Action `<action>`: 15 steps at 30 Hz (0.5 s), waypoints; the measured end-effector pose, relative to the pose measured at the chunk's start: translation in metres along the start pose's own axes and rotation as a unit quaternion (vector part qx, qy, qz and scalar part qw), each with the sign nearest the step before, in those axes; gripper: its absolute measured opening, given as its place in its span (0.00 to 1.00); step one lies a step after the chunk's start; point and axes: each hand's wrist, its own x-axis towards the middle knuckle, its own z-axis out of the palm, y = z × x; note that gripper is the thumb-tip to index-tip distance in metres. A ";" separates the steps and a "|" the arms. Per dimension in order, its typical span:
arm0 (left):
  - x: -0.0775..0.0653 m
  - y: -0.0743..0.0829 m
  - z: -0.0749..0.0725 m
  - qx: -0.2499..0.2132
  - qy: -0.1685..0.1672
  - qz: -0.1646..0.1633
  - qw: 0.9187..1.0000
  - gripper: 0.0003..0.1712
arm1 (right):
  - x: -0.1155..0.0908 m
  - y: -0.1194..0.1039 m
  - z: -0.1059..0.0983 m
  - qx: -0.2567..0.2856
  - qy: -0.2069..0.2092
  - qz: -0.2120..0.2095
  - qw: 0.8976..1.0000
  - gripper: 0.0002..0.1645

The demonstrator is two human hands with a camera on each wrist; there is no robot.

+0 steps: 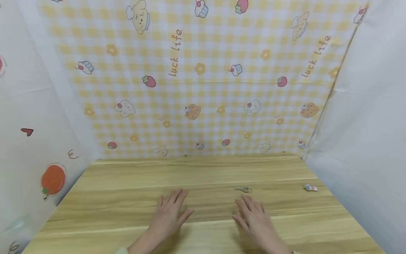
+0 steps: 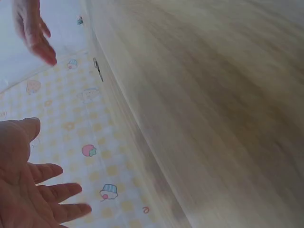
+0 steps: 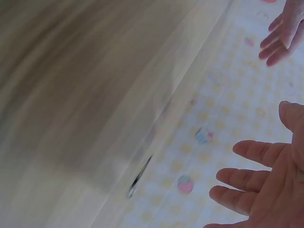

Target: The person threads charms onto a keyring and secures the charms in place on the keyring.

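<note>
With the fingers of our left hand (image 1: 166,216) and right hand (image 1: 256,221) loosely spread, holding nothing, we judge the key (image 1: 243,189), lying just beyond the right, light, stiff, slick, best pinched at its head (image 1: 245,189).

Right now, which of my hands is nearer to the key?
Right. Your right hand is just on the near side of the key; your left hand is farther off, to its left.
</note>
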 end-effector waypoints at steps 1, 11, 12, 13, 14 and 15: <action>0.001 0.001 0.001 -0.015 0.006 0.002 1.000 0.29 | -0.002 0.005 -0.002 -0.004 0.001 0.005 1.000 0.25; 0.020 0.008 0.016 -0.126 -0.006 0.012 0.992 0.22 | -0.015 0.060 -0.016 -0.032 0.043 0.030 0.998 0.20; 0.022 0.009 0.017 -0.131 -0.016 0.009 0.991 0.22 | -0.016 0.066 -0.017 -0.032 0.047 0.032 0.998 0.20; 0.024 0.010 0.019 -0.138 -0.027 0.005 0.990 0.22 | -0.017 0.072 -0.018 -0.034 0.053 0.031 0.998 0.19; 0.027 0.011 0.020 -0.144 -0.038 0.001 0.989 0.22 | -0.017 0.078 -0.020 -0.036 0.057 0.031 0.997 0.19; 0.029 0.012 0.022 -0.149 -0.048 -0.002 0.988 0.22 | -0.018 0.085 -0.021 -0.038 0.059 0.030 0.997 0.18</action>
